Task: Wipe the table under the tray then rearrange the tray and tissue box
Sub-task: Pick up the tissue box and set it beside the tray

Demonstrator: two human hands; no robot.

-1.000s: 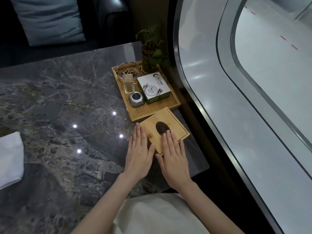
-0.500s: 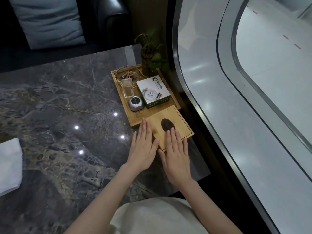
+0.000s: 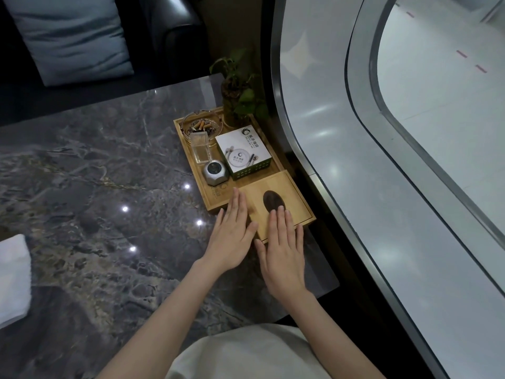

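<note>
Table: dark grey marble, veined paler grey with brownish-gold streaks, dotted with white light reflections. Tray: pale honey bamboo. Tissue box: same light bamboo tone, with a dark oval opening in its lid. Carton: white top with a green logo and a round printed design, green sides. Cloth: white. Cushion: muted blue-grey. Plant: green leaves. Small gadget: silver with a dark face.

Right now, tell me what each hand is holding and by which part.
Nothing is gripped. The left hand lies flat against the tissue box's left edge; the right hand lies flat on its near top.
</note>
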